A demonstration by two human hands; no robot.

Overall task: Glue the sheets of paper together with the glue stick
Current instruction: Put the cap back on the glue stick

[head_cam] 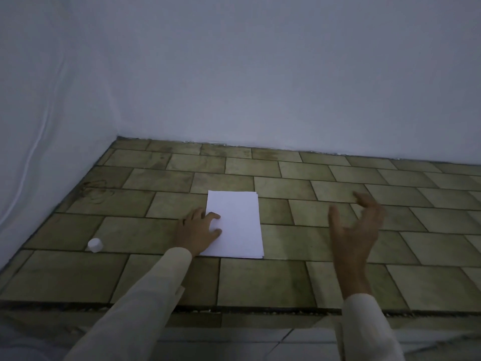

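White sheets of paper (pixel 238 222) lie stacked on a tiled surface, their edges slightly offset at the far right corner. My left hand (pixel 199 230) rests flat on the stack's left edge, fingers spread on the paper. My right hand (pixel 356 227) hovers above the tiles to the right of the paper, palm turned inward, fingers apart and holding nothing. A small white cap or glue stick (pixel 95 245) stands on the tiles to the left of my left hand; I cannot tell which it is.
The tiled ledge (pixel 286 280) has a front edge near me and meets white walls (pixel 234 74) at the back and left. A thin white cable (pixel 31 155) runs down the left wall. Pale floor tiles show below the ledge.
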